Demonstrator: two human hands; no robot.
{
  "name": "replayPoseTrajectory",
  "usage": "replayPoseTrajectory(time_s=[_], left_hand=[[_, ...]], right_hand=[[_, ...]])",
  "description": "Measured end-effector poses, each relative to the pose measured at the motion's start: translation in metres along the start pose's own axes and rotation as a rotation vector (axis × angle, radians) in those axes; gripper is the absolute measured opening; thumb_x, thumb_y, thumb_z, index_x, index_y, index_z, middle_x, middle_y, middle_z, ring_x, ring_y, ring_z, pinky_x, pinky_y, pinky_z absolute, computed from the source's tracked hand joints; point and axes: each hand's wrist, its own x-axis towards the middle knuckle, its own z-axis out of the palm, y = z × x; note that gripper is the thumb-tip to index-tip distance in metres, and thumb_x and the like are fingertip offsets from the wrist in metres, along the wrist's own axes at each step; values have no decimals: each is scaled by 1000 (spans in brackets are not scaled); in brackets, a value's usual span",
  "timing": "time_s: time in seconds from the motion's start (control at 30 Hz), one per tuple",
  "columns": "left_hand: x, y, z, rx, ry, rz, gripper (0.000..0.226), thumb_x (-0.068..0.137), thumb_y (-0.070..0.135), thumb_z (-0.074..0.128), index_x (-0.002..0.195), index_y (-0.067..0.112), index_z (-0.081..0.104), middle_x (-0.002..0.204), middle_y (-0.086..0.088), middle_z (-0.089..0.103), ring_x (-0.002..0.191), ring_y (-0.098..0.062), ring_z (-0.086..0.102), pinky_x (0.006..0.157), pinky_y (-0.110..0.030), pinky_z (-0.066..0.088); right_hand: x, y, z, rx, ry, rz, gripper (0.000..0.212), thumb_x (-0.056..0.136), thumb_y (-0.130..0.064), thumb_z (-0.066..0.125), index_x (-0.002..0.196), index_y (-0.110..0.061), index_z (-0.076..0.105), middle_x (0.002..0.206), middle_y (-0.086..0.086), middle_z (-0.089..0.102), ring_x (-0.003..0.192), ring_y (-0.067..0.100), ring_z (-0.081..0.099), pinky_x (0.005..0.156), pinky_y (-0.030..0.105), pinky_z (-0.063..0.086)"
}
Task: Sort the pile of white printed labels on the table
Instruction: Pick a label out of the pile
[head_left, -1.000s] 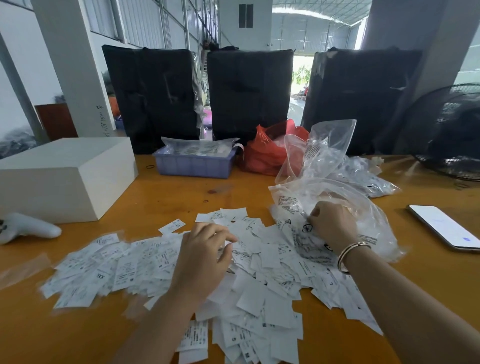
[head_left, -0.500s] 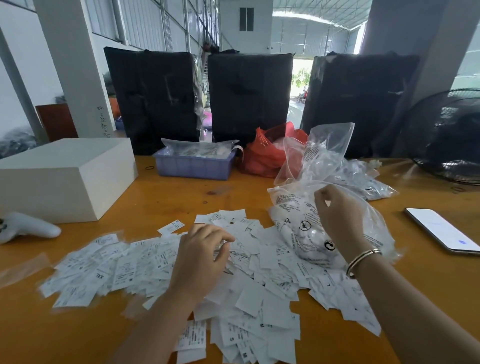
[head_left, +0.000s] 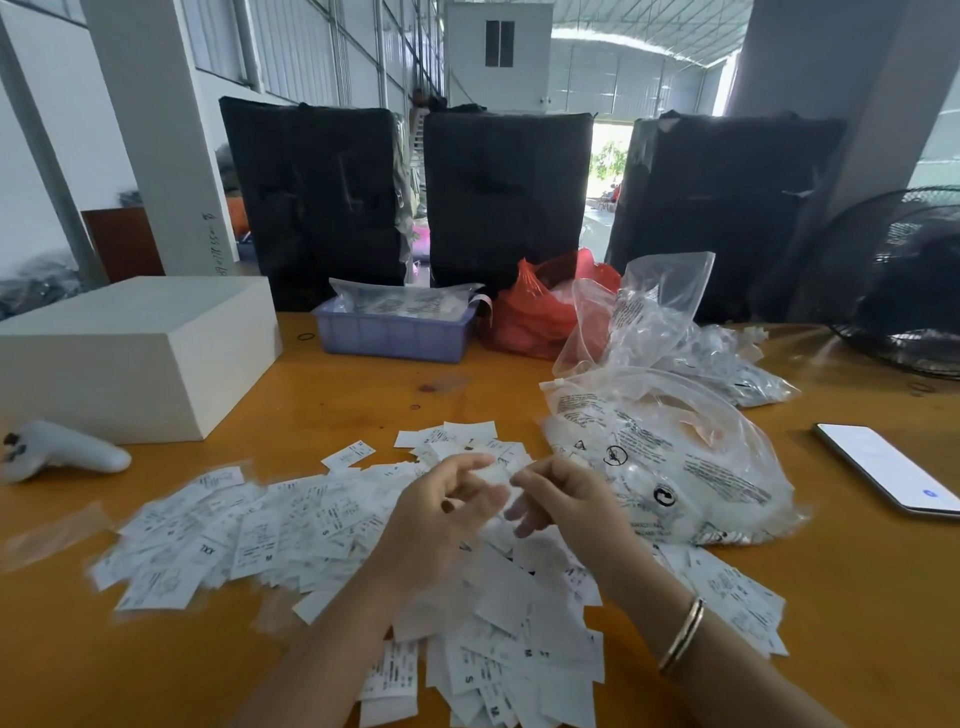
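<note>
The pile of white printed labels (head_left: 332, 525) lay spread across the near centre of the wooden tabletop (head_left: 363, 395), reaching from the left of the person's forearms to the right, with size letters such as S and M legible on several pieces. Both hands were raised just above the pile's middle, close together. The left hand (head_left: 441, 509) had its fingers curled, and a single label (head_left: 491, 475), blurred, sat between the two hands at the fingertips; the left hand's thumb and forefinger appeared to pinch it. The right hand (head_left: 563, 499) had its fingers loosely bent toward the same label, but whether it gripped the label could not be told. A metal bangle (head_left: 683, 634) circled the right wrist. Just right of the hands a clear printed plastic bag (head_left: 675, 457) rested on the tabletop, touching the pile's right edge, with further clear bags (head_left: 670, 332) behind it. A phone (head_left: 888, 470) lay face-up at the right, well apart from the labels. At the left stood a white box (head_left: 130, 353), with a white controller (head_left: 62, 452) beside its near corner. Behind the pile sat a blue tray (head_left: 395, 335) and a red plastic bag (head_left: 540, 312). Three black bags (head_left: 504, 197) stood along the far edge, and a black fan (head_left: 898, 280) at the far right.
</note>
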Motion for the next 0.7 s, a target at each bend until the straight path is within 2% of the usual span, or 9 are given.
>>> replayPoseTrajectory(time_s=[0.07, 0.13, 0.23, 0.33, 0.4, 0.5, 0.6, 0.63, 0.7], left_hand=[[2, -3, 1, 54, 50, 16, 14, 81, 42, 71, 93, 37, 67, 77, 22, 68, 72, 6, 62, 64, -12, 48], [3, -6, 0, 51, 119, 24, 7, 85, 24, 70, 83, 31, 70, 76, 18, 71, 73, 3, 65, 64, -8, 47], [4, -8, -2, -22, 229, -24, 5, 86, 25, 69, 81, 26, 71, 77, 16, 72, 75, 4, 66, 63, -4, 45], [6, -9, -5, -104, 274, -71, 5, 87, 26, 67, 85, 23, 71, 79, 14, 73, 75, 4, 66, 66, -10, 48], [6, -7, -5, -140, 273, -80, 8, 88, 26, 65, 86, 22, 72, 79, 12, 74, 71, 5, 65, 69, -13, 48], [4, -2, -4, -184, 265, -66, 15, 88, 28, 63, 85, 17, 72, 70, 13, 72, 63, 8, 62, 63, -9, 49], [2, 4, -2, -234, 259, -58, 25, 82, 36, 62, 86, 14, 73, 66, 14, 71, 60, 9, 60, 60, -5, 46], [1, 7, -2, -239, 257, -57, 28, 79, 40, 60, 86, 16, 73, 70, 14, 72, 60, 9, 60, 60, -5, 46], [1, 9, -3, -203, 249, -56, 32, 76, 48, 56, 85, 22, 72, 75, 17, 73, 58, 6, 58, 58, -4, 46]], right_hand=[[1, 1, 0, -91, -5, -28, 11, 93, -18, 57, 85, -16, 65, 68, 1, 71, 58, 12, 66, 57, 20, 51], [2, 2, -5, -237, 59, -54, 14, 94, -23, 53, 88, -21, 66, 71, -4, 70, 63, 10, 65, 60, 22, 52], [1, 8, -19, -676, 128, -154, 16, 94, -28, 52, 100, -25, 66, 97, -11, 67, 81, 7, 60, 73, 20, 50], [-2, 17, -24, -1073, -83, -139, 36, 91, -41, 50, 124, -29, 57, 126, -10, 56, 116, 10, 47, 100, 28, 36], [-1, 20, -23, -1189, -139, -124, 46, 90, -46, 46, 133, -30, 49, 133, -10, 52, 124, 13, 41, 104, 33, 28], [-1, 20, -22, -1181, -85, -185, 39, 94, -45, 43, 129, -32, 53, 127, -12, 58, 119, 11, 47, 102, 31, 30], [-4, 17, -20, -1078, -10, -225, 29, 98, -39, 42, 108, -27, 66, 104, -9, 68, 97, 12, 58, 95, 32, 41], [-4, 15, -19, -981, 35, -234, 27, 98, -36, 44, 102, -24, 69, 96, -10, 69, 88, 10, 59, 88, 30, 45], [-5, 12, -17, -686, 167, -229, 22, 97, -27, 50, 84, -27, 68, 71, -14, 65, 60, -1, 54, 61, 20, 46]])
